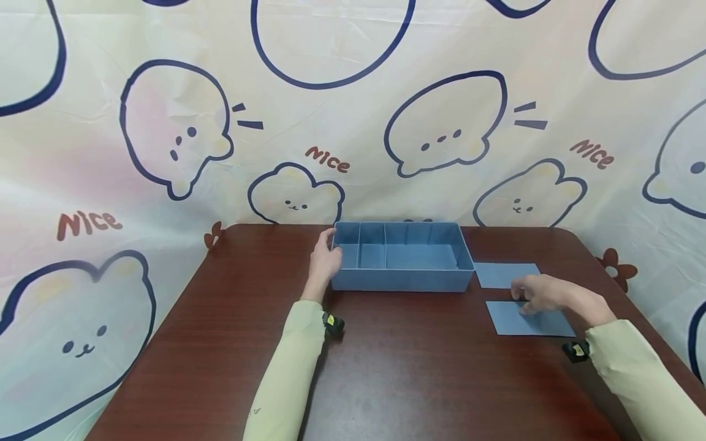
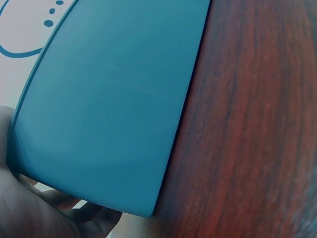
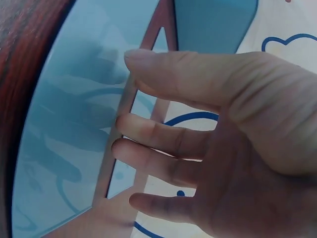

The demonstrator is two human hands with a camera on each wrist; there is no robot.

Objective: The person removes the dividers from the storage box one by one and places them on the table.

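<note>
A blue divided box (image 1: pixel 399 280) stands at the middle of the table's far part, its open top showing several compartments. My left hand (image 1: pixel 324 260) holds its left end, with the thumb at the rim and the fingers along the outside. In the left wrist view the box's smooth front wall (image 2: pixel 109 109) fills much of the picture. To the right of the box lie two flat blue panels, a rear one (image 1: pixel 499 275) and a front one (image 1: pixel 510 321). Over the front panel hovers my right hand (image 1: pixel 551 294), fingers slightly bent and nothing gripped; whether a fingertip touches it I cannot tell.
The dark brown wooden table (image 1: pixel 220 355) extends in front of the box and to its left. Behind it hangs a pale cloth (image 1: pixel 353 122) printed with cartoon bears, which also comes down along both sides.
</note>
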